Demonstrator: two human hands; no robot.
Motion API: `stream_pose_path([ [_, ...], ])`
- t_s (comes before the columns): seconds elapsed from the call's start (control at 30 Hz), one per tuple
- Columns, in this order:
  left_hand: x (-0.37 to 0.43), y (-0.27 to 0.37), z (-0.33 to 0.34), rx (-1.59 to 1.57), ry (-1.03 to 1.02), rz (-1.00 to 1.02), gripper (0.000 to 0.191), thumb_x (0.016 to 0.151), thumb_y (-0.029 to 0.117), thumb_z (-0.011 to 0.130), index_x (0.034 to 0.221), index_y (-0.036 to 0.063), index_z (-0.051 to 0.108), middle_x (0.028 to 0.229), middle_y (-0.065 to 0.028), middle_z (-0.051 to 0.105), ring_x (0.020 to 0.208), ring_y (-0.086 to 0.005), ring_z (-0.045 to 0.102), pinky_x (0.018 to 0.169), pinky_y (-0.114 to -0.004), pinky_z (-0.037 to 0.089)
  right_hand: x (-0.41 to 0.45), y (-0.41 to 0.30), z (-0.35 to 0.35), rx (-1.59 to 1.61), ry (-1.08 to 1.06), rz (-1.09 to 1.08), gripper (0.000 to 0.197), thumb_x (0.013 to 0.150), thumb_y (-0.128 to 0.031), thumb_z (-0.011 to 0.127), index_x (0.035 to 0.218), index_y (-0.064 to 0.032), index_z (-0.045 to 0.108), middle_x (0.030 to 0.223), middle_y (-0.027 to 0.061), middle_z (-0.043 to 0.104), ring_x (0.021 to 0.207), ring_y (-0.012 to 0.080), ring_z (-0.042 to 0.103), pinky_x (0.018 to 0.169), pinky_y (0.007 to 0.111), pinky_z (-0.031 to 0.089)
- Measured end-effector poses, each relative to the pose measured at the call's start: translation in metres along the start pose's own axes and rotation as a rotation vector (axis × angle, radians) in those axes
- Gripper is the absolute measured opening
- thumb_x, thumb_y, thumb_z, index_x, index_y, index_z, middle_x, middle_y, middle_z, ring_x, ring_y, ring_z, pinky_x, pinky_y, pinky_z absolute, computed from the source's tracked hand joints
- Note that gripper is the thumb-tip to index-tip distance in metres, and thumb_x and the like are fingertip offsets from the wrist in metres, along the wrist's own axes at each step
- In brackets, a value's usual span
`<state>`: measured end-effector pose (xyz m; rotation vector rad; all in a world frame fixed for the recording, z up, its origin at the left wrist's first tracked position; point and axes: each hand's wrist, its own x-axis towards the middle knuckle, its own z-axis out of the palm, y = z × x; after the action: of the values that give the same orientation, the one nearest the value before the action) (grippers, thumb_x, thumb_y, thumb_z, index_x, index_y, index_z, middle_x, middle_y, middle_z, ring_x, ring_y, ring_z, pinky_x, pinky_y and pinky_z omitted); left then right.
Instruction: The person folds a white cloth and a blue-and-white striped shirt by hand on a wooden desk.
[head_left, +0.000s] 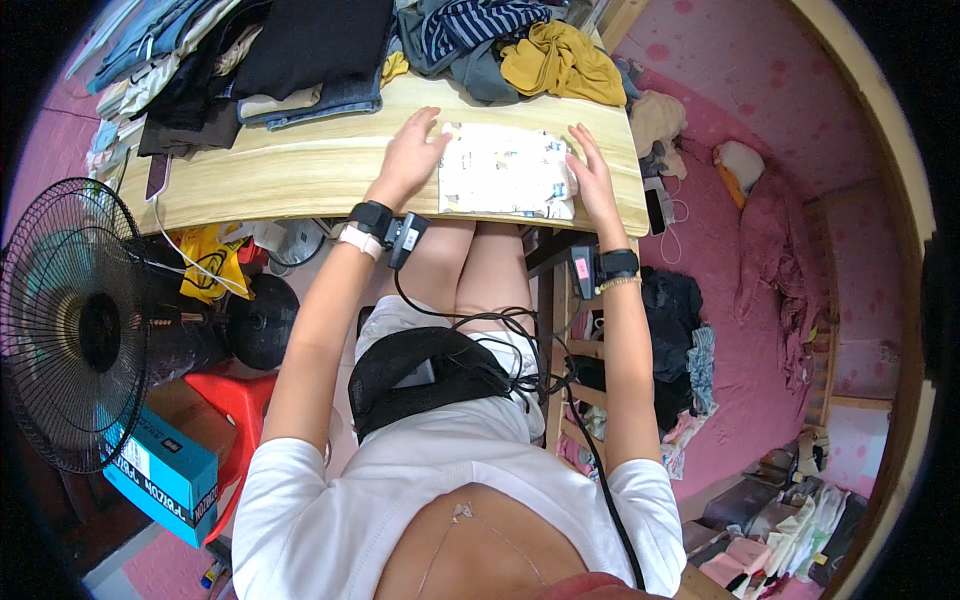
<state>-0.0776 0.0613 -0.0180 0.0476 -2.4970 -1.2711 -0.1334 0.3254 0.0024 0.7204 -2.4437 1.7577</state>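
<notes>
A white printed cloth (502, 169), folded into a flat rectangle, lies on the wooden table (300, 172) near its front edge. My left hand (412, 157) is at the cloth's left side, fingers apart, with the thumb at its upper left corner. At the opposite side my right hand (594, 176) has its fingers spread, and its thumb meets the cloth's right edge. Neither hand grips the cloth. Black straps with small devices wrap both wrists.
Folded dark trousers (315, 49) and jeans (161, 45) are stacked at the back left. A yellow garment (566, 64) and a striped one (480, 26) lie heaped at the back. A fan (97, 330) stands left; a pink-covered bed (720, 300) lies right. Cables (525, 352) cross my lap.
</notes>
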Motion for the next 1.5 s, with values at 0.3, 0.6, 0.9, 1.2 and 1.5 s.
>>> stream_pose_path([
  [0.3, 0.035, -0.005, 0.001, 0.024, -0.149, 0.002, 0.025, 0.085, 0.011, 0.049, 0.103, -0.0020, 0.060, 0.111, -0.0201, 0.059, 0.103, -0.0297, 0.056, 0.089, -0.031, 0.041, -0.027, 0.030, 0.004, -0.218, 0.014, -0.040, 0.052, 0.083, -0.019, 0.055, 0.131, -0.0042, 0.040, 0.135, 0.0182, 0.041, 0.126, 0.0319, 0.036, 0.105, 0.034, 0.027],
  [0.6, 0.042, -0.042, 0.014, 0.141, -0.065, 0.055, 0.018, 0.084, 0.023, 0.054, 0.090, 0.0096, 0.065, 0.121, -0.0061, 0.055, 0.113, -0.0280, 0.046, 0.092, -0.042, 0.033, -0.032, 0.014, 0.005, -0.363, -0.001, -0.063, 0.054, 0.082, -0.024, 0.052, 0.132, -0.0067, 0.040, 0.136, 0.0175, 0.039, 0.127, 0.0318, 0.035, 0.105, 0.036, 0.027],
  [0.9, 0.044, -0.022, 0.016, 0.350, -0.010, -0.061, 0.022, 0.084, 0.027, 0.056, 0.089, 0.0064, 0.062, 0.120, -0.0066, 0.053, 0.110, -0.0295, 0.045, 0.092, -0.042, 0.031, -0.032, 0.015, 0.005, -0.343, 0.019, -0.084, 0.051, 0.082, -0.022, 0.052, 0.130, -0.0062, 0.043, 0.135, 0.0170, 0.041, 0.126, 0.0318, 0.037, 0.104, 0.036, 0.028],
  [1.2, 0.009, 0.027, 0.014, 0.356, 0.070, 0.016, 0.032, 0.082, 0.028, 0.058, 0.105, 0.0055, 0.056, 0.120, -0.0145, 0.049, 0.112, -0.0330, 0.042, 0.094, -0.045, 0.029, -0.030, 0.013, 0.002, -0.201, 0.065, -0.079, 0.048, 0.087, -0.024, 0.051, 0.129, -0.0019, 0.044, 0.136, 0.0196, 0.039, 0.127, 0.0317, 0.035, 0.105, 0.035, 0.026],
  [1.5, -0.035, 0.036, 0.030, 0.622, -0.185, 0.177, 0.084, 0.076, 0.060, 0.053, 0.137, 0.0069, 0.030, 0.141, -0.0233, 0.026, 0.132, -0.0402, 0.019, 0.107, -0.051, 0.013, -0.011, -0.023, 0.016, -0.770, -0.159, -0.070, 0.045, 0.086, -0.026, 0.048, 0.129, -0.0115, 0.045, 0.139, 0.0091, 0.037, 0.131, 0.0269, 0.031, 0.104, 0.055, 0.020],
])
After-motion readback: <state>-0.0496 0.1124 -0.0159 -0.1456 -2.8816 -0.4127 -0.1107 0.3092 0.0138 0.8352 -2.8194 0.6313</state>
